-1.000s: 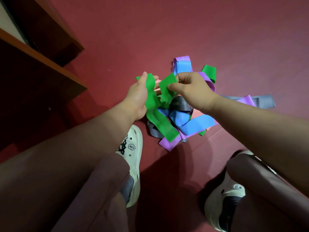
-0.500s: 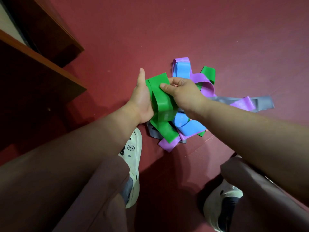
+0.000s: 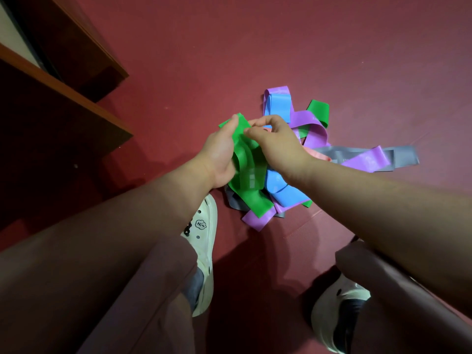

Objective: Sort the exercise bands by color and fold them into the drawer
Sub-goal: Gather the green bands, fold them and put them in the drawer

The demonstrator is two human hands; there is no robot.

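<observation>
One green flat rubber exercise band (image 3: 249,175) is held betw both hands, looped, its lower end down on the pile under the fingers. L hand (image 3: 221,154) fingers are curled round the band's upper part, thumb by the top edge. R hand (image 3: 277,146) thumb + forefinger are pinched on the same top edge. Beyond the R fingers lie a blue flat band (image 3: 278,103), a purple band (image 3: 310,123) and, further right, a grey band (image 3: 403,157), all on the red floor (image 3: 281,47). Brown wooden furniture (image 3: 63,103) is well left of the L fingers. A white clog (image 3: 204,226) is below the L wrist.
</observation>
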